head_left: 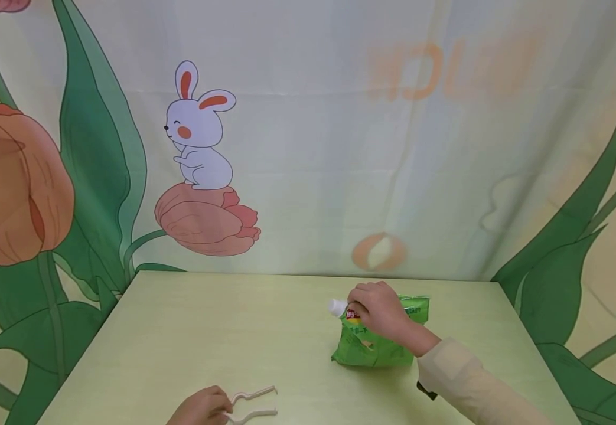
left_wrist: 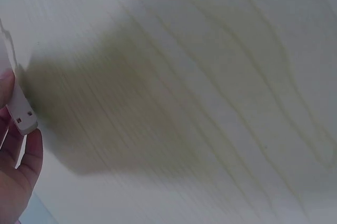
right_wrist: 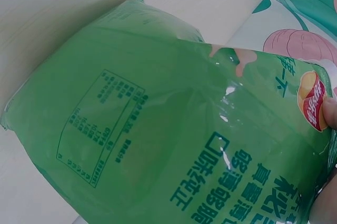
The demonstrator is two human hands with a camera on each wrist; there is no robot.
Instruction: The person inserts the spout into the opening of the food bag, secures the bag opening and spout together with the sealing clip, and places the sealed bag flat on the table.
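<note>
Showing beneath the right hand (head_left: pixel 381 308), green bag (head_left: pixel 374 352), gripped near top

Glossy plastic-film bag (head_left: pixel 374 348); smooth, plastic-looking white pronged piece (left_wrist: pixel 20 104); matt wood-grained tabletop (head_left: pixel 233 336); cloth backdrop (head_left: pixel 313 147).

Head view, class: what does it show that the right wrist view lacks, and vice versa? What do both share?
Head only: the left hand holding a pale, pronged plastic tool; a white printed rabbit.
Right wrist only: a rectangular panel of small print on the glossy green bag.
Both: that bag, its red and yellow logo, the right hand gripping it, the pale table.
</note>
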